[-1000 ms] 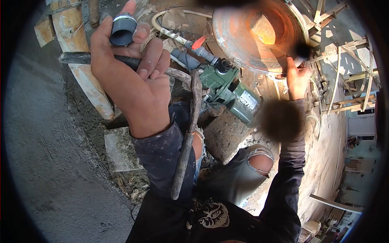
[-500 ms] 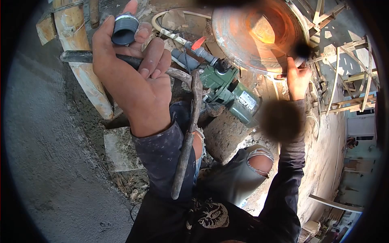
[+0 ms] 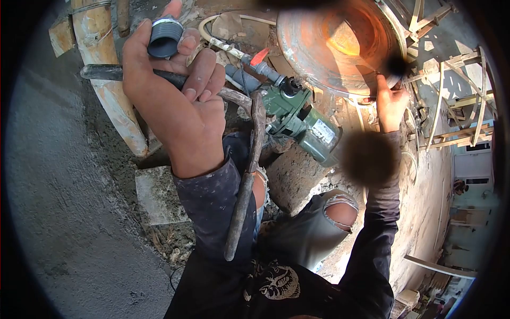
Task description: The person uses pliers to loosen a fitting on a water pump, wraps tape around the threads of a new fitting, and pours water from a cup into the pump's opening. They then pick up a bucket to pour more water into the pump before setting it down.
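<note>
My left hand point(image 3: 178, 117) is closed round one dark handle of worn long-handled pliers point(image 3: 247, 196). Between its thumb and fingers is also a grey threaded pipe fitting point(image 3: 165, 38), its open end facing me. The other plier handle hangs down across my sleeve. At the upper right, my right hand point(image 3: 391, 103) grips the lower rim of a large round rusty metal drum point(image 3: 297, 61); part of its fingers is hidden behind the rim. Between my hands sits a green water pump point(image 3: 305, 125), joined to grey pipework with a red-handled valve point(image 3: 259, 57).
A bamboo post point(image 3: 101, 69) stands at the left beside grey cement point(image 3: 58, 186). A concrete block point(image 3: 159, 196) lies near my left sleeve. A pale hose point(image 3: 212, 18) curves behind the valve. Wooden strips point(image 3: 451, 106) clutter the right side. Dark round blurs cover parts of the view.
</note>
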{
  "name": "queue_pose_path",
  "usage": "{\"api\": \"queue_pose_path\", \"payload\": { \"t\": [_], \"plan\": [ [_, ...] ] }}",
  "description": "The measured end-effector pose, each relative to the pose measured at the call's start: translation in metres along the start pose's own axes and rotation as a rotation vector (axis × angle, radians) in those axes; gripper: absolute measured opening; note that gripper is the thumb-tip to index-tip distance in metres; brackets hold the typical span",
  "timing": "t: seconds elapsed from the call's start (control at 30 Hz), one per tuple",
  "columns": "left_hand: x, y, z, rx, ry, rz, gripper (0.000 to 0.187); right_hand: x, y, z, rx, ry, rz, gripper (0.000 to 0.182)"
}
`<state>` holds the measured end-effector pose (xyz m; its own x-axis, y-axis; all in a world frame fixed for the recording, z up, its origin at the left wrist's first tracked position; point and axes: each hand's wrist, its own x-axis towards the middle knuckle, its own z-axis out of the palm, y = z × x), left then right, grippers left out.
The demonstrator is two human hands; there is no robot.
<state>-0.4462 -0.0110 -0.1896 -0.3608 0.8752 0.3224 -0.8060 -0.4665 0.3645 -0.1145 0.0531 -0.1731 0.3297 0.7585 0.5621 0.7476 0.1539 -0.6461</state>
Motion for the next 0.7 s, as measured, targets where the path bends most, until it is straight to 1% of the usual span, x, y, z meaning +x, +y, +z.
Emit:
{"api": "queue_pose_path", "payload": {
  "t": [0.03, 0.17, 0.27, 0.33, 0.37, 0.43, 0.53, 0.57, 0.63, 0.67, 0.7],
  "plan": [
    [0.0, 0.0, 0.0, 0.001, 0.001, -0.001, 0.052, 0.001, 0.002, -0.001, -0.072, 0.009, 0.041, 0.04],
    [-0.001, 0.002, 0.0, -0.012, -0.005, -0.003, 0.052, 0.001, 0.001, -0.004, -0.092, 0.009, 0.038, 0.041],
    [0.0, 0.0, 0.0, -0.021, 0.014, -0.009, 0.051, 0.001, 0.002, -0.002, -0.082, 0.007, 0.032, 0.039],
    [-0.001, -0.001, 0.002, -0.014, 0.025, -0.003, 0.051, 0.001, 0.005, 0.001, -0.016, 0.065, -0.121, 0.036],
    [-0.003, 0.003, 0.003, -0.012, 0.032, 0.006, 0.051, -0.001, -0.001, -0.003, -0.018, 0.07, -0.127, 0.036],
    [-0.002, 0.003, 0.002, -0.006, 0.033, 0.003, 0.051, -0.003, -0.005, -0.004, -0.031, 0.027, -0.03, 0.034],
    [-0.001, 0.0, 0.001, -0.008, 0.027, 0.008, 0.051, -0.001, -0.002, -0.004, -0.076, 0.018, -0.019, 0.032],
    [-0.002, 0.0, 0.001, -0.018, 0.017, 0.015, 0.051, -0.001, -0.001, -0.004, -0.077, 0.018, -0.02, 0.032],
    [-0.003, 0.004, 0.002, -0.016, 0.015, 0.013, 0.051, -0.002, -0.001, -0.004, 0.057, 0.031, -0.068, 0.029],
    [-0.003, 0.004, 0.003, -0.009, 0.018, 0.007, 0.051, -0.002, -0.001, -0.004, 0.057, 0.03, -0.068, 0.029],
    [-0.002, 0.004, 0.002, -0.006, 0.02, 0.007, 0.051, -0.002, 0.001, -0.003, 0.047, 0.018, -0.113, 0.028]
  ]
}}
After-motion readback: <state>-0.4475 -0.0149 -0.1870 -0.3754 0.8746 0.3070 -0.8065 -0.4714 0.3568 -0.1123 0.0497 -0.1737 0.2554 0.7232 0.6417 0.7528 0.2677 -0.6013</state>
